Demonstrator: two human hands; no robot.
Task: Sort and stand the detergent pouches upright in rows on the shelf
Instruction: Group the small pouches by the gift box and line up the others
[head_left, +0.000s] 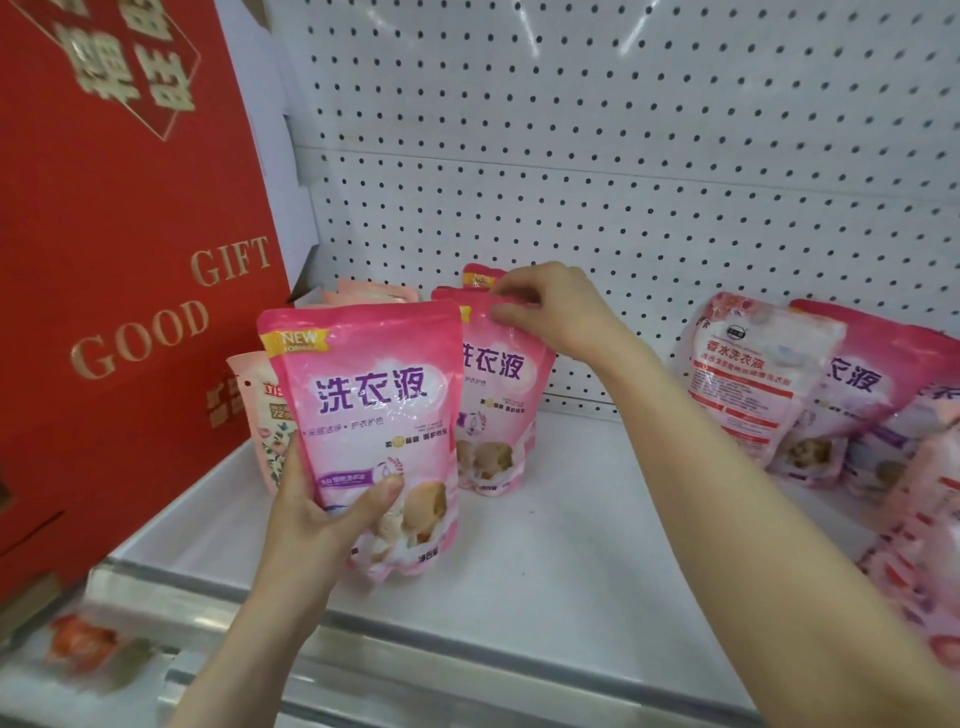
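Observation:
My left hand grips the lower left of a pink detergent pouch and holds it upright just above the white shelf. Behind it stands a second pink pouch, and my right hand pinches its top edge. A third pink pouch top peeks out behind that one. Pale peach pouches stand at the left, behind the held pouch. On the right, several pink pouches lean and lie in a loose pile.
A large red gift box marked GOOD GIFT walls off the shelf's left side. White pegboard forms the back. The shelf's metal front rail runs below my hands. Blurred packages show on a lower level at left.

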